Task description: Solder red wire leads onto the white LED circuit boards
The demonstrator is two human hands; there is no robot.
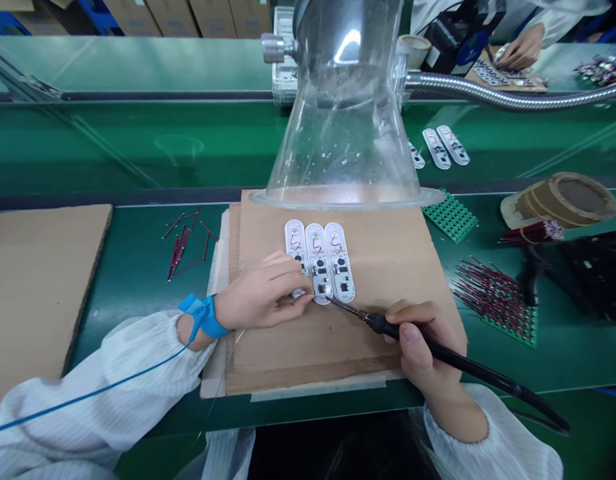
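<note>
Three white, rounded circuit boards [340, 262] lie side by side on a cardboard sheet [383, 267], each with a small red wire and dark chips. My right hand [423, 340] is wrapped round a black soldering iron [453, 357], its tip touching or just over the lower end of the middle board. My left hand [268, 290] is closed in a pinch beside that tip, covering part of the left board. A thin strand, which looks like solder wire [239, 335], trails from under this hand; its end at the fingertips is hidden. A blue strap circles my left wrist.
A clear fume hood [345, 147] hangs over the boards. Left are loose red wires [177, 250] and cardboard [38, 287]. Right are green panels [452, 217], red wires [493, 287] and a tape roll [558, 203]. Finished-looking boards [444, 147] lie behind; a co-worker's hand [523, 50] works beyond.
</note>
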